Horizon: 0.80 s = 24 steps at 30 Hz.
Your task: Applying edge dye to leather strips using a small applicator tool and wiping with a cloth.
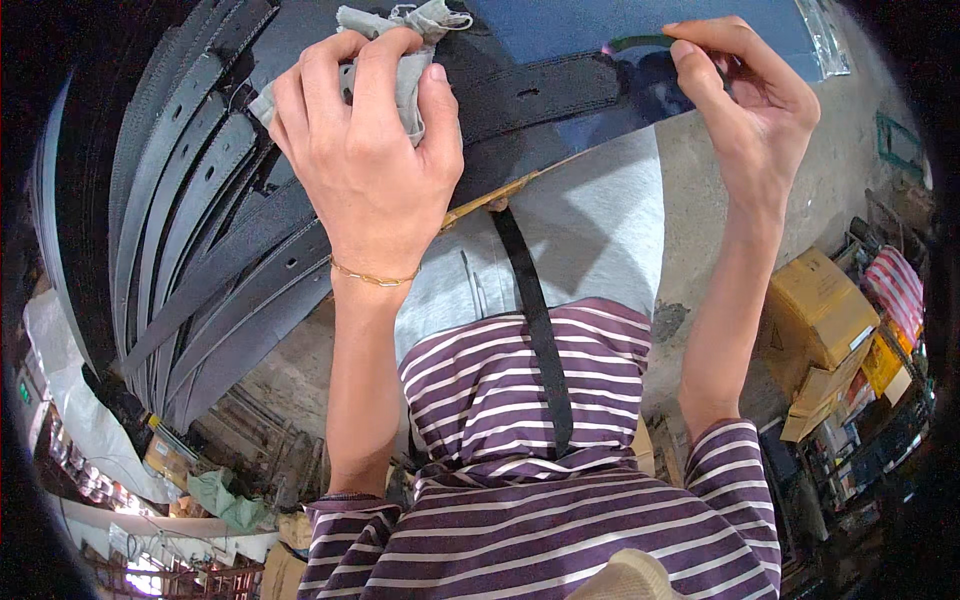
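My left hand (370,160) is closed on a crumpled grey cloth (408,90) with frayed edges, above a black belt strap (540,95). The strap has stitched edges and a slot near its rounded end, and it lies across the table. To the right, my right hand (755,115) pinches a thin, dark, curved piece (640,42) between thumb and forefinger. Its left tip shows a small pinkish spot close to the strap's end; what kind of thing it is I cannot make out.
Several black belt straps (165,230) fan out over the table's left side. The blue tabletop (600,25) has a yellowish front edge (490,200) near my body. On the floor at right stand a cardboard box (815,305) and a red-and-white striped bag (893,285).
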Motion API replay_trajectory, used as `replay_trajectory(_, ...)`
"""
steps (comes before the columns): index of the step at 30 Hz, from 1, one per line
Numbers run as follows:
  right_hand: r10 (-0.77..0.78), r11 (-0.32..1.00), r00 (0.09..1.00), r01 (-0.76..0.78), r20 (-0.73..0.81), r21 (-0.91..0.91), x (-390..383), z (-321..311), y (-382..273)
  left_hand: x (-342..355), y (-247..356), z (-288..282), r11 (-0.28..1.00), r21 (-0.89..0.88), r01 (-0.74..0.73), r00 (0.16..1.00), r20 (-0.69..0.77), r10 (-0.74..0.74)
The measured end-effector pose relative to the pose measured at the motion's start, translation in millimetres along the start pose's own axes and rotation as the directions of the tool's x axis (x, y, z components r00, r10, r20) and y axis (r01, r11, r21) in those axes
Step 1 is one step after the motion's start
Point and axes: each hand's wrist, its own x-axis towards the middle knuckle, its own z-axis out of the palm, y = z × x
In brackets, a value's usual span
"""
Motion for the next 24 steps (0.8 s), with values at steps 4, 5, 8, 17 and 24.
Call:
replay_trajectory(4,0.010,1.000,0.999,-0.010,0.031,-0.004,1,3,-3,-1,-4,2,1.000,-0.004,-0.017,1.000,-0.014,0.017)
replay_trajectory(5,0.010,1.000,0.999,-0.010,0.030,-0.003,0,2,-2,-1,-4,2,1.000,-0.003,-0.018,1.000,-0.014,0.018)
replay_trajectory(8,0.026,0.999,1.000,-0.026,-0.007,0.034,0,-2,-1,-1,-4,1,1.000,0.003,-0.020,1.000,-0.013,0.020)
replay_trajectory(17,0.155,0.986,0.988,-0.155,0.010,0.058,6,7,-25,-2,-3,2,1.000,0.004,-0.013,1.000,-0.009,0.013)
replay_trajectory(24,0.203,0.947,0.947,-0.125,-0.249,0.296,9,4,-13,6,24,11,0.963,-0.236,-0.128,0.988,-0.116,0.103)
